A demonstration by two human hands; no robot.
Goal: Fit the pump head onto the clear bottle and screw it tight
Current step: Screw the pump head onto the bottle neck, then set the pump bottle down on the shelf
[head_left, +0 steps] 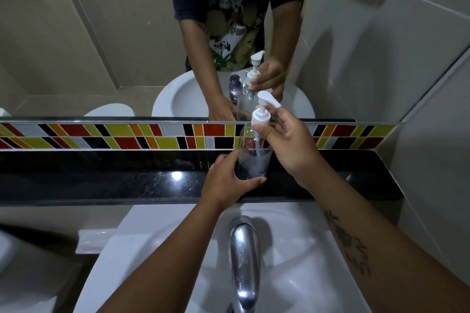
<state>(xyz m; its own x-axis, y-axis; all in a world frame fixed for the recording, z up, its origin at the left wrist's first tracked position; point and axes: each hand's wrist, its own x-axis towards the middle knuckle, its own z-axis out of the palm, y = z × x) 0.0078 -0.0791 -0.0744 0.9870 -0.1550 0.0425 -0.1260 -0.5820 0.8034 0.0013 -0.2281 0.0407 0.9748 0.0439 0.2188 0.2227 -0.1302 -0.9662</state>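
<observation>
A clear bottle (250, 157) stands upright on the black shelf (101, 175) behind the sink. My left hand (226, 180) wraps around its lower part. A white pump head (262, 113) sits on the bottle's neck, with its nozzle pointing right and its tube reaching down inside the bottle. My right hand (287, 142) grips the pump's collar with thumb and fingers.
A chrome tap (244, 262) rises over the white sink (292, 249) right below my arms. A band of coloured tiles (127, 136) and a mirror (101, 46) back the shelf; the mirror reflects the person, the bottle and the pump. A tiled wall (419, 84) closes the right side.
</observation>
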